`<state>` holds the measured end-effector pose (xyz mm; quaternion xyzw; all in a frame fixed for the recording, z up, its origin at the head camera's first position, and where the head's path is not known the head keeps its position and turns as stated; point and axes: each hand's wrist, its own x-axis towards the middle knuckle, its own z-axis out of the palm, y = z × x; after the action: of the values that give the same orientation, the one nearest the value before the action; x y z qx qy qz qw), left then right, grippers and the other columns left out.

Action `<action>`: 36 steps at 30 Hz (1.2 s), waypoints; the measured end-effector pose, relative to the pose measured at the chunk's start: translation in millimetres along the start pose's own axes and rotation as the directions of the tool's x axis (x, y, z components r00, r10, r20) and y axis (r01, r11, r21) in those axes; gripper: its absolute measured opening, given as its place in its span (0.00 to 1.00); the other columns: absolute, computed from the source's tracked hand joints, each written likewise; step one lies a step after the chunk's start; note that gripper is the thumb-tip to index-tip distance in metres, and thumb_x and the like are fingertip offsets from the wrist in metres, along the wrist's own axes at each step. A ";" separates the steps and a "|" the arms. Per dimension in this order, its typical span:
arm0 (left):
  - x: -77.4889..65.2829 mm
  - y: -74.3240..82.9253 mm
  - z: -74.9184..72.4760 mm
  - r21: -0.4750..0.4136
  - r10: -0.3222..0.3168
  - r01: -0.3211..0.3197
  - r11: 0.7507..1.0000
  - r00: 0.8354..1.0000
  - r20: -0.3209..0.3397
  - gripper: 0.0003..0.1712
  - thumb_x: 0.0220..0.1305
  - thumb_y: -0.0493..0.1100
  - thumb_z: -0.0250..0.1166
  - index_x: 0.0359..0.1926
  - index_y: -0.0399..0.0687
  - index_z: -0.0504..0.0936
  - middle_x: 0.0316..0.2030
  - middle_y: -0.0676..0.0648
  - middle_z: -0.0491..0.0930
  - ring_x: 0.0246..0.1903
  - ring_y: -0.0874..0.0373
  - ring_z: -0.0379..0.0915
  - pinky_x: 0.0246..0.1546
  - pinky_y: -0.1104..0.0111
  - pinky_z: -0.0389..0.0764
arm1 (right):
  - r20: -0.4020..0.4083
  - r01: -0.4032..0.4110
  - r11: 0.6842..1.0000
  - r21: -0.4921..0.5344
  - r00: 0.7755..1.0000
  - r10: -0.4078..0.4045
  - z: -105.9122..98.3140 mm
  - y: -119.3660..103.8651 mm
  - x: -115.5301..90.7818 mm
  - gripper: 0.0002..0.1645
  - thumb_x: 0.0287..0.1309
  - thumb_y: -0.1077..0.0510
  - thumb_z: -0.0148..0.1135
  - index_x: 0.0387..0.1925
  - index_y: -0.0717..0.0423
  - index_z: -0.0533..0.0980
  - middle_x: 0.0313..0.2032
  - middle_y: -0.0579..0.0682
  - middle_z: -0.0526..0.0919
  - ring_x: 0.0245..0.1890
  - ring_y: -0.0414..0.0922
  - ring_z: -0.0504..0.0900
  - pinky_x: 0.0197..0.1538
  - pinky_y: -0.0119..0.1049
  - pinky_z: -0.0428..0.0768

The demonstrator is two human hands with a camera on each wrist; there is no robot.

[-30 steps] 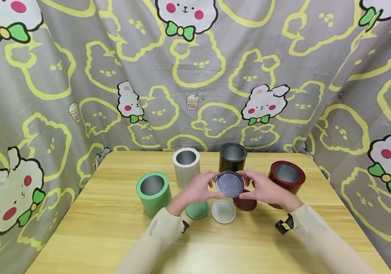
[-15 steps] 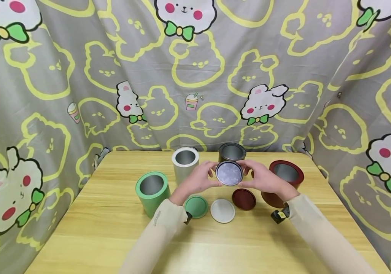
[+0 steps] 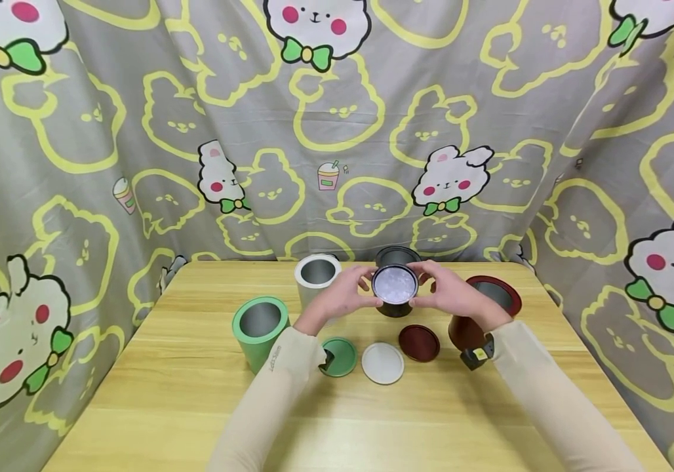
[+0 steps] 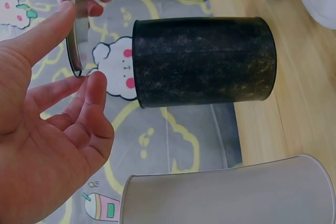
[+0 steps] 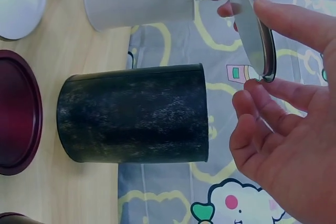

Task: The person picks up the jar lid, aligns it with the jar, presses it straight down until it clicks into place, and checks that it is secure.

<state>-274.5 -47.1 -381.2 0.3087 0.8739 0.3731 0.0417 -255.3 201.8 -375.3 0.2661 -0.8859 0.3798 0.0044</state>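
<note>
A round black-rimmed lid (image 3: 395, 284) with a shiny greyish face is held level between both hands. My left hand (image 3: 345, 295) pinches its left edge, thumb on the near side and fingers beyond. On the opposite edge my right hand (image 3: 449, 292) grips it the same way. Just behind the lid stands an open, scuffed black can (image 4: 205, 61), upright on the table. Both wrist views show a gap between the lid (image 5: 257, 30) and the can's top rim. In the head view, lid and hands hide much of the can.
On the wooden table (image 3: 372, 426) stand open cans: green (image 3: 257, 351) and white (image 3: 312, 295) at left, dark red (image 3: 465, 331) at right, partly behind the right arm. Green (image 3: 341, 357), white (image 3: 382, 362) and dark red (image 3: 419, 343) lids lie in front. A patterned curtain (image 3: 278, 131) surrounds the table.
Both hands have carried the black-rimmed lid away from the person, up toward the black can's top. The dark red lid now shows fully. The cans and the other lids stay put.
</note>
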 end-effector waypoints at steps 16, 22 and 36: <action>13.9 0.6 -6.3 0.055 -0.022 0.022 0.998 1.000 0.001 0.38 0.55 0.50 0.71 0.64 0.44 0.68 0.58 0.41 0.67 0.56 0.49 0.68 0.51 0.62 0.73 | -0.023 -0.058 0.998 -0.031 0.998 0.057 -6.3 5.1 7.0 0.41 0.48 0.57 0.72 0.63 0.61 0.65 0.59 0.60 0.65 0.59 0.59 0.63 0.59 0.56 0.64; 18.2 -3.2 -5.8 0.061 -0.020 0.019 0.998 1.000 0.007 0.38 0.55 0.50 0.70 0.65 0.44 0.68 0.60 0.41 0.66 0.58 0.49 0.65 0.52 0.60 0.72 | -0.021 -0.082 0.997 0.004 0.996 0.082 -5.1 7.6 10.7 0.41 0.50 0.58 0.71 0.64 0.60 0.64 0.60 0.59 0.63 0.62 0.60 0.59 0.62 0.57 0.60; 30.0 -6.3 -9.8 0.090 -0.047 0.044 0.995 0.999 0.023 0.39 0.57 0.52 0.68 0.66 0.45 0.66 0.67 0.43 0.59 0.64 0.51 0.58 0.61 0.59 0.63 | -0.020 -0.135 0.985 0.106 0.990 0.138 -6.1 12.6 17.6 0.42 0.51 0.58 0.70 0.66 0.60 0.62 0.67 0.59 0.55 0.67 0.57 0.53 0.66 0.57 0.51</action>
<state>-304.8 -39.5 -373.6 0.2949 0.8959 0.3289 0.0472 -277.6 204.9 -375.7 0.1995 -0.8810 0.4284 -0.0236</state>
